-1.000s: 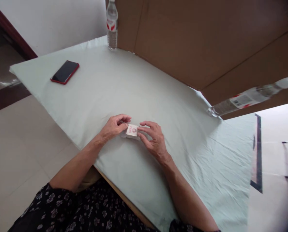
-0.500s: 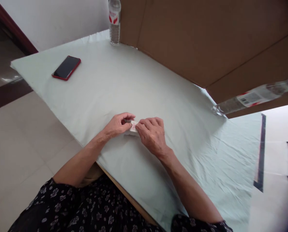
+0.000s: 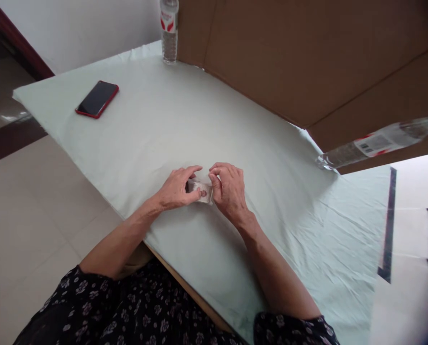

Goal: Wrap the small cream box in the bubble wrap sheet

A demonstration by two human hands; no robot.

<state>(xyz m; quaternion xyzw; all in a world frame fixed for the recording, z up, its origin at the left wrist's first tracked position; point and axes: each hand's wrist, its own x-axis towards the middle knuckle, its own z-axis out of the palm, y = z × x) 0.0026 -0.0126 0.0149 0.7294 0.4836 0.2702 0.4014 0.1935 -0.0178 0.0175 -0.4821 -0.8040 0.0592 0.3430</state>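
My left hand [image 3: 178, 189] is closed around the left end of a small pale box [image 3: 205, 194]. Its thumb lies across the near part of the box and the fingers curve behind it. Dark reddish marks show on the box's upper face, and its edges look clear and shiny. At the box's right end is my right hand [image 3: 230, 189], with fingers curled and the thumb drawn in against them. Whether those fingertips pinch something thin is too small to tell.
A pale green cloth covers the table [image 3: 156, 115]. A phone with a red case [image 3: 97, 99] lies at the far left. One water bottle [image 3: 169, 36] stands at the back; another bottle [image 3: 375, 143] is at the right. Beside them rises a large brown cardboard panel [image 3: 271, 57].
My right hand has lifted slightly from the box's top and shifted to its right end. The box's upper face now shows dark marks instead of a white surface with red print.
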